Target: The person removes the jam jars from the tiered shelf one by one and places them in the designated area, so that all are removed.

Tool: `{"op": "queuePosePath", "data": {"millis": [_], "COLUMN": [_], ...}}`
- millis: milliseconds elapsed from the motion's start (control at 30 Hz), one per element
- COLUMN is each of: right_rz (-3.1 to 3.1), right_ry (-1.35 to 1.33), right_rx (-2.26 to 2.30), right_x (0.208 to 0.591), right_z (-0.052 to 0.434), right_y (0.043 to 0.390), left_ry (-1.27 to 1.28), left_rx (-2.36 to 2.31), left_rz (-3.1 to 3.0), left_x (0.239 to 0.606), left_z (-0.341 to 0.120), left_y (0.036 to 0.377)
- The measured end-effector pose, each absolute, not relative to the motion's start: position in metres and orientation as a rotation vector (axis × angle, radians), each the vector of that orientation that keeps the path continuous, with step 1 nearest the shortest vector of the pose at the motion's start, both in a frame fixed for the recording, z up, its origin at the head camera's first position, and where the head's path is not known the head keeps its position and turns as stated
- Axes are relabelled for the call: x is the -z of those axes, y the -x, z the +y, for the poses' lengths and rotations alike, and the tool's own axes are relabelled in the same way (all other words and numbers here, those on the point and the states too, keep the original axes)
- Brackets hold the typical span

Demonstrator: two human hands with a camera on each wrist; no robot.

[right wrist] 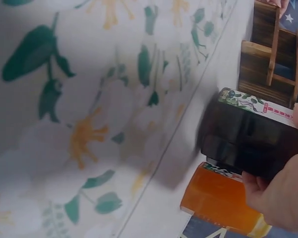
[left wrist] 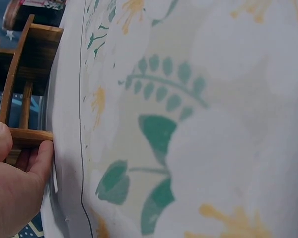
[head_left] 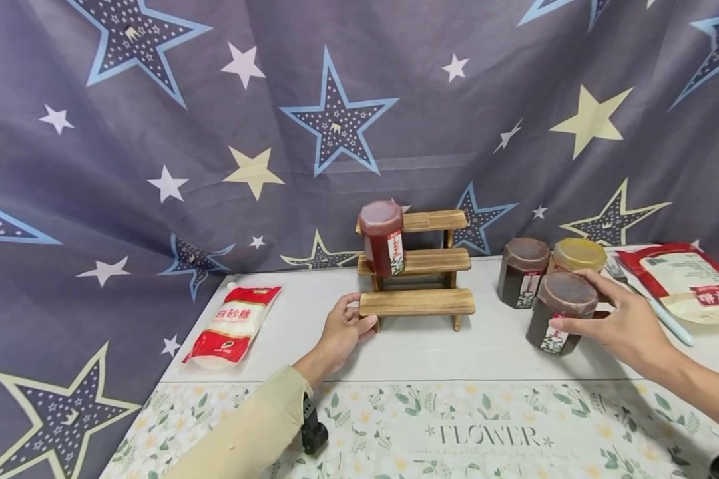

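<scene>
Our right hand partly hides the dark hexagonal glass jar it grips on the white tabletop; our left hand pinches the three-tier wooden rack at its lowest step.

Matt rough-grained wooden rack, glossy dark glass jar, shiny plastic sugar bag.

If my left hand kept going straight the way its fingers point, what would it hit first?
The left hand already touches the left end of the wooden rack's bottom step, so it would meet that step first. Depth beyond that is unclear.
</scene>
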State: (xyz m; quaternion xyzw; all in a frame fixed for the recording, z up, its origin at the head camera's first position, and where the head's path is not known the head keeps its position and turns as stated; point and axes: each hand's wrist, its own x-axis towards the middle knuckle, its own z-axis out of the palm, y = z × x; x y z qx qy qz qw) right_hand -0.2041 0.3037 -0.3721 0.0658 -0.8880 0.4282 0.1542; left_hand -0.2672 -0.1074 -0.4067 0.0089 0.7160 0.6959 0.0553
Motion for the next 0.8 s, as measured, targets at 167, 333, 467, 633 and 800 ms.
{"op": "queuePosePath", "data": {"millis": [167, 333, 467, 633, 800], "right_rz": [-2.538, -2.55, -2.577, -2.572, -2.579], "right_ry": [-0.196, -0.185, -0.182, -0.195, -0.203], "right_rx": [-1.188, -1.109, -1.075, -1.075, -1.084], "right_x": [0.3753, 0.3759, 0.376, 0.3749, 0.3741], "right_z": [0.3034, 0.304, 0.305, 0.3037, 0.303], "right_y": [0.2056, 0.2068, 0.2067, 0.2066, 0.2071], "left_ry": [-0.016, -0.018, -0.013, -0.012, 0.008], "left_rx": [-2.12, -2.121, -2.121, -2.119, -2.111], "left_rz": [2.172, 2.17, 2.17, 2.181, 2.174], "left_x": [0.4067, 0.4068, 0.4066, 0.4056, 0.4057], "left_z": [-0.107, -0.1062, -0.1057, -0.1057, -0.1061], "left_y": [0.2664, 0.2668, 0.2669, 0.2667, 0.2671]}}
